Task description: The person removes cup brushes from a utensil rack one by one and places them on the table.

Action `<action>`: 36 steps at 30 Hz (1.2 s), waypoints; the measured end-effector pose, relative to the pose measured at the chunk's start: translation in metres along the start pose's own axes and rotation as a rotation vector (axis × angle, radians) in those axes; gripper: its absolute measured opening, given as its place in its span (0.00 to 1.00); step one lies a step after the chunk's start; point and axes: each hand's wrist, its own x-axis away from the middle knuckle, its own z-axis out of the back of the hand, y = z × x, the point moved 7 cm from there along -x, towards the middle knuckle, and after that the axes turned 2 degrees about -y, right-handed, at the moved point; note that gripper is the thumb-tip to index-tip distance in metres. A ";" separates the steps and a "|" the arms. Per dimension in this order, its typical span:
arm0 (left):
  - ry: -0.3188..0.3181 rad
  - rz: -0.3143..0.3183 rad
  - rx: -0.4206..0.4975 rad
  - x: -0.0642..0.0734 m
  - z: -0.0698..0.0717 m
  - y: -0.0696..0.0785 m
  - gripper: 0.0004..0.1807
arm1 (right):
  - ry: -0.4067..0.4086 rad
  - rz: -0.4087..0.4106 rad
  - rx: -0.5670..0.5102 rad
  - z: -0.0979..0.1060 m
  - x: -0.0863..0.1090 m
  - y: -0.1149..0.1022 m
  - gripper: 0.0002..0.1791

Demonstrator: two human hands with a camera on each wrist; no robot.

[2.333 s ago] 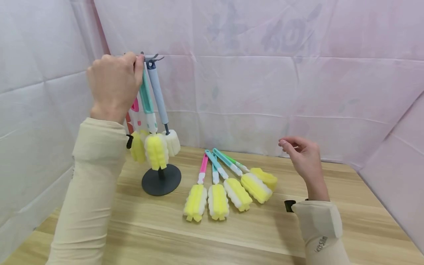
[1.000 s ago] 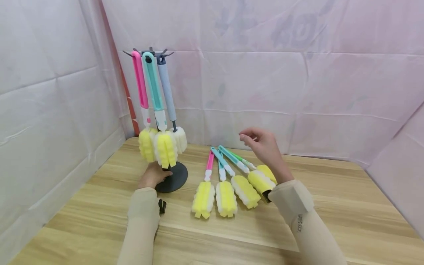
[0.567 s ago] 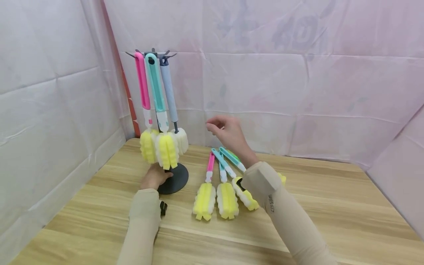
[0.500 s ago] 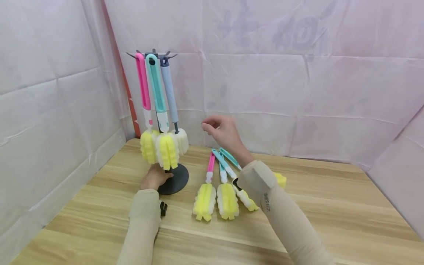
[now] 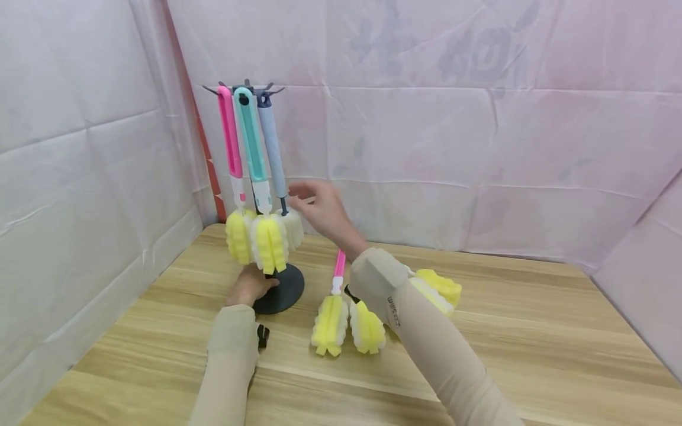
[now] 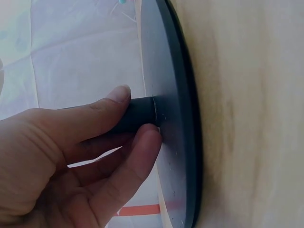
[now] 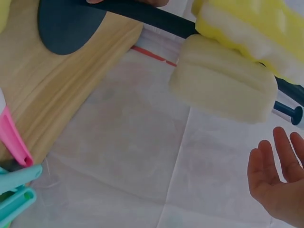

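My left hand (image 5: 250, 288) grips the pole (image 6: 140, 111) of a black stand just above its round base (image 5: 288, 287), thumb and fingers around it in the left wrist view. Three sponge bottle brushes hang visibly from the stand's top hooks: a pink-handled one (image 5: 228, 133), a teal-handled one (image 5: 250, 136) and a light-blue-handled one (image 5: 272, 148) with a white sponge head (image 7: 223, 80). My right hand (image 5: 322, 213) is beside the blue handle's lower end. In the right wrist view its fingers are extended and apart from the brush, holding nothing.
Several more sponge brushes lie on the wooden table (image 5: 533, 331), including a pink-handled one (image 5: 329, 325) and a yellow-and-white one (image 5: 369, 328). A yellow sponge head (image 5: 442, 285) shows beyond my right sleeve, which hides part of the group. Pale cloth walls (image 5: 410, 136) stand behind and at both sides.
My left hand went from the stand's top down to the pole near the base. My right hand moved left across the lying brushes to the blue-handled brush, and its fingers spread.
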 end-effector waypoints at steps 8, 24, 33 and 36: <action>0.003 -0.001 0.048 0.002 -0.001 -0.002 0.30 | -0.073 -0.053 -0.049 -0.017 -0.005 0.001 0.20; -0.012 0.022 0.015 0.007 0.006 -0.005 0.32 | 0.019 0.061 0.002 -0.004 -0.003 -0.012 0.12; -0.002 -0.029 -0.032 0.002 0.006 -0.006 0.29 | 0.038 0.046 -0.011 0.003 0.002 -0.011 0.11; -0.008 -0.026 -0.039 0.001 0.005 -0.006 0.25 | 0.043 0.041 -0.016 0.005 0.004 -0.009 0.11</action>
